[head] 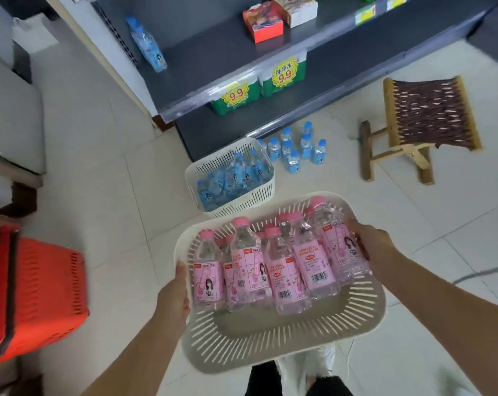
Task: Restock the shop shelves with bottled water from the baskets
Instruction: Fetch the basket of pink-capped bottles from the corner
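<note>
Left hand: the left hand clamps the left rim of the basket, thumb hooked over the edge. The other fingers are hidden beneath it.
Right hand: the right hand grips the right rim, fingers curled over the edge and touching the outermost bottle.
Load: the pink bottles lie packed side by side in the far half of the basket at lower centre of the frame. The near half shows bare floor.
Axis: every bottle lies on its back, caps pointing to the top of the frame and bases toward the person, so the long axes run straight at the shelf.
Key relation: the shelf is up and ahead, well apart from the basket, with the floor basket of blue bottles between the two.
Nearer hand: the right hand rides higher in the frame, so it looks closer to the shelf and already has a bottle at its fingertips. It seems the likelier one to pick.
Catch: both hands are busy carrying, so I'd say the basket must be set down or held one-handed before any bottle goes up.
Also there: blue bottles stand on the floor by the shelf foot, and one blue bottle leans at upper left.
</note>
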A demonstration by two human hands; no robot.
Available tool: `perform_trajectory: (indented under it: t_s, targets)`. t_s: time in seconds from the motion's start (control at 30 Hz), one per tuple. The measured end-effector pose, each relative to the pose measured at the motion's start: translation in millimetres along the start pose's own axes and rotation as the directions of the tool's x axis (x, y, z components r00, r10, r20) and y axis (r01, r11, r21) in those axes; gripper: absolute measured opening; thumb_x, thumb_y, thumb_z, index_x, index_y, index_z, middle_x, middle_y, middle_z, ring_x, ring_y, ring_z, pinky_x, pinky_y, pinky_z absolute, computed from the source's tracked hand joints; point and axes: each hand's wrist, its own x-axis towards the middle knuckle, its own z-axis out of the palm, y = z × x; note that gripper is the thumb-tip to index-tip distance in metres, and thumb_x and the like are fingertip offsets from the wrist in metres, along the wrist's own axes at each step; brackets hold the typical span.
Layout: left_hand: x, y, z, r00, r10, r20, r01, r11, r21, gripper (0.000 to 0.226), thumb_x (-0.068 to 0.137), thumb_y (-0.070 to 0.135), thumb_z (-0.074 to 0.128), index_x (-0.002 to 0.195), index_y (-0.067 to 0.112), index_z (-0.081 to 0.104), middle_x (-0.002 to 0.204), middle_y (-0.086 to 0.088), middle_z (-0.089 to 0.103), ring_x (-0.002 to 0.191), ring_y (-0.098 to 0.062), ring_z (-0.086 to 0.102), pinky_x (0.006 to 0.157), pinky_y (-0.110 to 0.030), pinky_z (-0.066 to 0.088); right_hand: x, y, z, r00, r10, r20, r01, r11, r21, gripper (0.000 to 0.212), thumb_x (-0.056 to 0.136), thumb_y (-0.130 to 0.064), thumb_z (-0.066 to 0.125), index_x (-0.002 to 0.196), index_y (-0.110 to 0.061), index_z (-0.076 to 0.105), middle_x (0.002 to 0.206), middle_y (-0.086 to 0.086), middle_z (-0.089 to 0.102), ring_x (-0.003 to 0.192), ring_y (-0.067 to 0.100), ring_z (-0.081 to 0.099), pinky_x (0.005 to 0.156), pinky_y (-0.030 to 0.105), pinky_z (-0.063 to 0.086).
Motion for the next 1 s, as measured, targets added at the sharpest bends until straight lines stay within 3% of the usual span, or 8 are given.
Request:
perform_trajectory:
  t_s: [0.17, 0.27, 0.33, 0.5, 0.7, 0.8, 0.87, 1.0]
  targets:
    - [93, 0, 54, 0.999, -0.034, 0.01, 0.034, 0.997, -0.067, 0.046, 0.086, 0.054, 0.052, 0.059, 0.019, 0.04, 0.029, 0.011, 0.026, 0.022, -0.003, 0.021, 0.028, -0.01, 0.02, 105, -4, 51, 1.0, -0.018, 0.001, 0.018, 0.998, -0.054, 0.033, 0.084, -0.037, 0.066, 0.078, -0.006, 0.058, 0.041, 0.004, 0.057, 0.032, 0.014, 0.054, 0.039, 0.019, 0.043]
    - [149, -1, 83, 0.999, -0.044, -0.002, 0.044, 0.998, -0.043, 0.049, 0.084, 0.058, 0.053, 0.057, 0.02, 0.038, 0.03, 0.009, 0.025, 0.023, -0.002, 0.019, 0.028, -0.01, 0.018, 172, 4, 78, 0.997, -0.067, 0.027, 0.07, 0.987, -0.146, 0.038, 0.088, -0.043, 0.059, 0.093, -0.005, 0.062, 0.065, 0.008, 0.06, 0.05, 0.017, 0.061, 0.059, 0.024, 0.053]
    - [187, -3, 99, 0.999, -0.038, -0.021, 0.037, 0.998, -0.043, 0.05, 0.082, 0.062, 0.053, 0.056, 0.022, 0.038, 0.032, 0.009, 0.024, 0.026, -0.003, 0.018, 0.03, -0.011, 0.017, 212, 12, 95, 0.997, -0.074, 0.03, 0.078, 0.985, -0.153, 0.039, 0.089, -0.043, 0.058, 0.088, -0.004, 0.062, 0.076, 0.011, 0.062, 0.063, 0.024, 0.062, 0.074, 0.033, 0.053]
    - [265, -11, 133, 1.0, -0.007, -0.026, 0.006, 1.0, -0.024, 0.05, 0.081, 0.064, 0.052, 0.057, 0.022, 0.039, 0.037, 0.009, 0.023, 0.036, -0.006, 0.019, 0.033, -0.014, 0.019, 292, 28, 129, 0.997, -0.071, 0.031, 0.073, 0.994, -0.083, 0.029, 0.085, -0.036, 0.065, 0.085, -0.007, 0.058, 0.071, 0.006, 0.063, 0.06, 0.022, 0.06, 0.054, 0.029, 0.046]
    - [335, -23, 159, 0.999, 0.033, -0.033, -0.035, 0.999, -0.04, 0.047, 0.084, 0.06, 0.052, 0.062, 0.021, 0.039, 0.058, 0.004, 0.027, 0.047, -0.009, 0.025, 0.049, -0.018, 0.03, 353, 44, 160, 0.996, -0.068, 0.065, 0.072, 0.996, -0.056, 0.027, 0.082, -0.033, 0.069, 0.084, -0.009, 0.056, 0.065, 0.006, 0.06, 0.056, 0.022, 0.06, 0.051, 0.029, 0.046]
    - [359, -31, 167, 0.998, 0.039, -0.05, -0.042, 0.997, -0.059, 0.046, 0.086, 0.059, 0.05, 0.063, 0.021, 0.038, 0.062, 0.003, 0.026, 0.052, -0.01, 0.024, 0.068, -0.02, 0.031, 375, 51, 174, 0.991, -0.09, 0.097, 0.098, 0.992, -0.081, 0.033, 0.082, -0.036, 0.068, 0.087, -0.005, 0.058, 0.068, 0.008, 0.062, 0.07, 0.029, 0.066, 0.071, 0.04, 0.057]
    - [370, -37, 169, 0.997, 0.051, -0.051, -0.054, 0.996, -0.066, 0.045, 0.086, 0.058, 0.05, 0.063, 0.021, 0.037, 0.062, 0.003, 0.024, 0.052, -0.01, 0.022, 0.055, -0.017, 0.027, 390, 55, 181, 0.988, -0.109, 0.106, 0.125, 0.98, -0.152, 0.037, 0.083, -0.042, 0.064, 0.082, -0.005, 0.057, 0.075, 0.009, 0.062, 0.081, 0.031, 0.067, 0.083, 0.039, 0.056]
    - [387, -38, 171, 0.996, 0.066, -0.065, -0.07, 0.996, -0.055, 0.034, 0.085, 0.059, 0.05, 0.087, 0.026, 0.047, 0.062, 0.003, 0.023, 0.052, -0.01, 0.022, 0.048, -0.02, 0.023, 402, 54, 187, 0.98, -0.115, 0.16, 0.143, 0.974, -0.175, 0.028, 0.087, -0.04, 0.06, 0.077, -0.015, 0.052, 0.067, -0.001, 0.052, 0.049, 0.009, 0.054, 0.04, 0.013, 0.042]
